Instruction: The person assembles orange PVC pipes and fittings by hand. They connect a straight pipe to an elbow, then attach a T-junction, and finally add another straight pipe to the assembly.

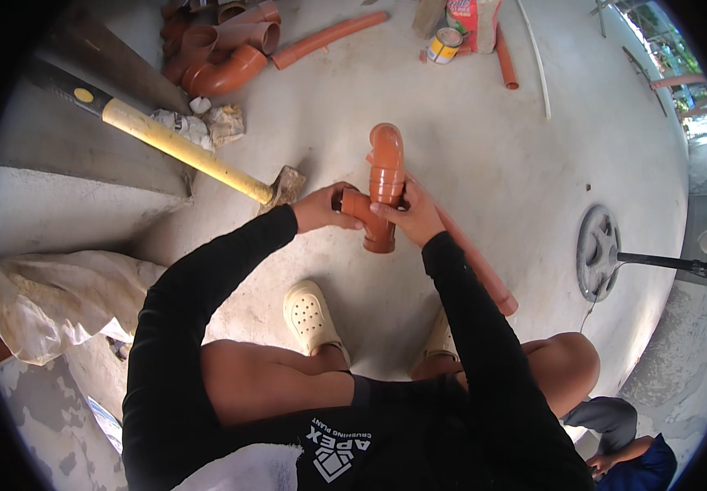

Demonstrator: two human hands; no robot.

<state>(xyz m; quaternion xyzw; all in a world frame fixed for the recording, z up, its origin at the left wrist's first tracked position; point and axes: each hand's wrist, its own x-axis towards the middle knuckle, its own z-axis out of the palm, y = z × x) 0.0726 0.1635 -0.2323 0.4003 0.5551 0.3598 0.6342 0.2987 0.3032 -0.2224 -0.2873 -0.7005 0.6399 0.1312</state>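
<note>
One orange pipe fitting [379, 196] (tee plus elbow) gripped by two hands: left [320, 209], right [415, 217].

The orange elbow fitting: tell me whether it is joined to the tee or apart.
Joined: the elbow sits socketed on the tee fitting, held by left hand and right hand.

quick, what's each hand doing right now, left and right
Left hand: closed on the side branch of the orange pipe fitting.
Right hand: closed around the same fitting's main body.

Building site, bare concrete floor [484, 147], orange pipe fittings [222, 49], yellow-handled sledgehammer [181, 151], glue tin [444, 45]
</note>
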